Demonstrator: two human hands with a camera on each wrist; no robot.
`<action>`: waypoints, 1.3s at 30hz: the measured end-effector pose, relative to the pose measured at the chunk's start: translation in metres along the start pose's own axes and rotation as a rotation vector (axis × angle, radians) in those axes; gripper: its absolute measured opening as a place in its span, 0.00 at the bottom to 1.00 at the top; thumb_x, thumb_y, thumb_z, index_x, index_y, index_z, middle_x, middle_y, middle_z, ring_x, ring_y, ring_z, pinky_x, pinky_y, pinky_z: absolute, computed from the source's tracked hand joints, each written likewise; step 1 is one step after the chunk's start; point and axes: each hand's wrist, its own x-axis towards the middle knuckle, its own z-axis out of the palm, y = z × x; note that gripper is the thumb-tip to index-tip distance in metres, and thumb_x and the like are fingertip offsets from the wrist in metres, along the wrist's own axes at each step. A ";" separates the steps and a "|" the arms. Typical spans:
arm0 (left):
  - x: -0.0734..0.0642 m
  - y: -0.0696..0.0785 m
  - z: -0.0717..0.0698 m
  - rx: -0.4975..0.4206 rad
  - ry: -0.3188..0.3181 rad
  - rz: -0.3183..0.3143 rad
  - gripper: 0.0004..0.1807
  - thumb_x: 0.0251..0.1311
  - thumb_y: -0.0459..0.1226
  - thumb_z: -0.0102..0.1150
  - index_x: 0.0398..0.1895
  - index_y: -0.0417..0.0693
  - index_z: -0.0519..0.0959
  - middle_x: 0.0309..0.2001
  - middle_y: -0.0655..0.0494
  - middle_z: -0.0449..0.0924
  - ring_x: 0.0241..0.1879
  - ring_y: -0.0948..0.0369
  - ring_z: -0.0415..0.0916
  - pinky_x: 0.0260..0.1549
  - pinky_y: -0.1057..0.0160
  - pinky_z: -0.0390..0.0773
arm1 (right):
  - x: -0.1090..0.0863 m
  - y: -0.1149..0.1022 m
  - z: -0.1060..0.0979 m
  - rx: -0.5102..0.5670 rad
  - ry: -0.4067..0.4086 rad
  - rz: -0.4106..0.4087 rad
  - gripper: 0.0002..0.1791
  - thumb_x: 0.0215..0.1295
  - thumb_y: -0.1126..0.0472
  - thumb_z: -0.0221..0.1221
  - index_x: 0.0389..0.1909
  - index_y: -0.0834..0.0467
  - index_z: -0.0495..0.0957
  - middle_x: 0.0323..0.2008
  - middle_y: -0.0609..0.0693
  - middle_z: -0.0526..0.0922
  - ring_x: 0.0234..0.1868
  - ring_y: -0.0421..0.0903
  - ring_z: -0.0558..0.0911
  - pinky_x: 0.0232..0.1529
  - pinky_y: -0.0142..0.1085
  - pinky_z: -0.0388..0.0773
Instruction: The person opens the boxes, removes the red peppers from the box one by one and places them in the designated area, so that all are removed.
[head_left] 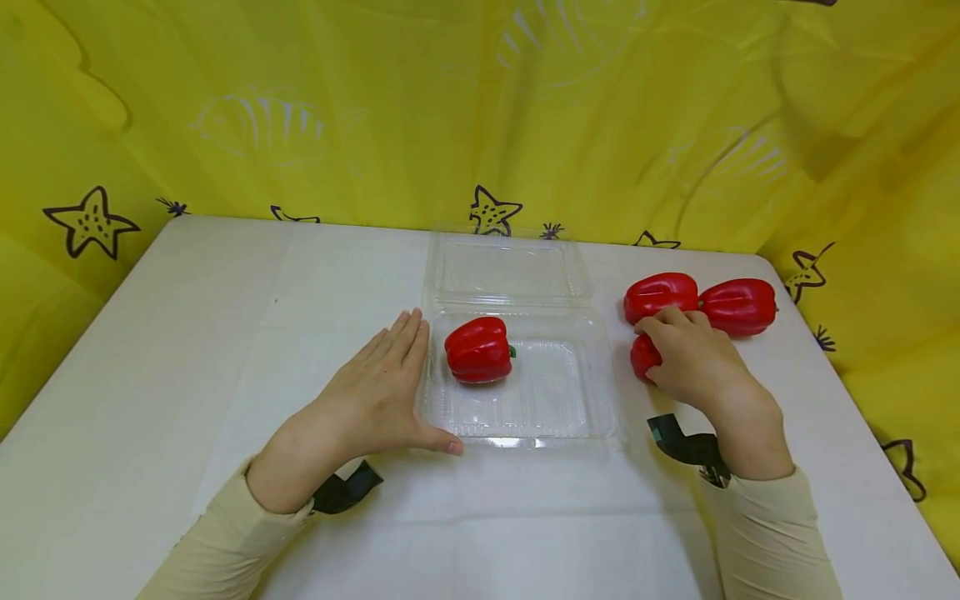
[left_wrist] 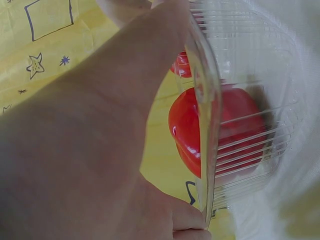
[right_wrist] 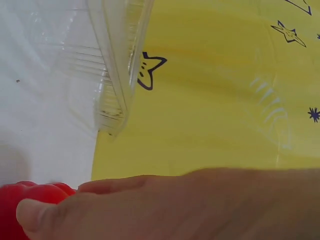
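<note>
A clear plastic clamshell container [head_left: 555, 437] lies on the table with its lid [head_left: 513, 271] folded back. Inside its left part sits a red bell pepper [head_left: 478, 350], green stem to the right; the left wrist view shows this bell pepper [left_wrist: 185, 130] partly through the ribbed wall. My left hand [head_left: 367, 404] rests against the container's left rim, fingers straight and thumb along the front edge. To the right of the container, my right hand [head_left: 697, 358] grips another red bell pepper [head_left: 643, 357], mostly hidden under the palm. In the right wrist view, the thumb lies on that bell pepper [right_wrist: 35, 195].
Two more red bell peppers, one on the left [head_left: 660, 296] and one on the right [head_left: 738, 307], lie just behind my right hand. The white-covered table [head_left: 480, 542] ends at a yellow patterned curtain [head_left: 405, 125] behind and at the sides.
</note>
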 end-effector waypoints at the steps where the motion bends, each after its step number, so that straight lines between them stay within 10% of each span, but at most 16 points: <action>1: 0.000 0.000 0.000 0.001 0.000 0.001 0.76 0.35 0.74 0.67 0.77 0.34 0.46 0.80 0.40 0.42 0.80 0.45 0.37 0.77 0.46 0.48 | 0.000 0.000 0.000 -0.004 0.001 -0.003 0.38 0.48 0.62 0.74 0.62 0.65 0.73 0.59 0.71 0.72 0.59 0.73 0.64 0.54 0.69 0.72; 20: -0.001 -0.003 -0.001 0.006 -0.008 -0.006 0.77 0.35 0.75 0.66 0.78 0.34 0.45 0.80 0.40 0.41 0.80 0.46 0.36 0.78 0.47 0.46 | -0.019 -0.034 -0.017 0.101 0.306 -0.216 0.29 0.56 0.62 0.70 0.59 0.60 0.75 0.63 0.63 0.69 0.66 0.63 0.63 0.58 0.62 0.74; 39: 0.001 -0.001 0.000 0.008 -0.003 0.005 0.76 0.35 0.75 0.66 0.77 0.34 0.46 0.80 0.40 0.41 0.80 0.46 0.36 0.77 0.47 0.47 | -0.016 -0.088 -0.016 0.108 0.311 -0.411 0.30 0.58 0.61 0.69 0.62 0.58 0.74 0.65 0.61 0.70 0.68 0.59 0.66 0.59 0.57 0.78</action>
